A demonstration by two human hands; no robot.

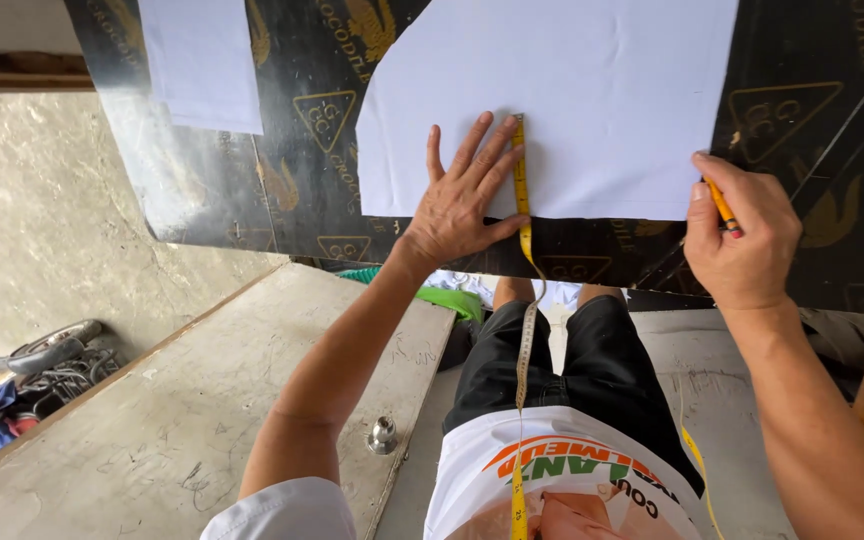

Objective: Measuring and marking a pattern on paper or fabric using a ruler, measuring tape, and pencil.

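Fabric marking, head view. L to R: small white piece (202, 60) on dark board (282, 190); left hand (462, 195), fingers spread flat, pins yellow tape measure (521, 175) onto large white fabric (562, 100) nr its lower edge; right hand (742, 240) closed round orange pencil (723, 208) at fabric's R corner. For accuracy, presumably: keep tape taut & straight, palm pressure even, pencil tip close to tape edge.

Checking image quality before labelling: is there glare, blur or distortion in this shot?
Head view: soft daylight, sharp on the left hand and tape measure; pale glare on the black board at left; white fabric nearly blown out; wide-angle bending at the edges.
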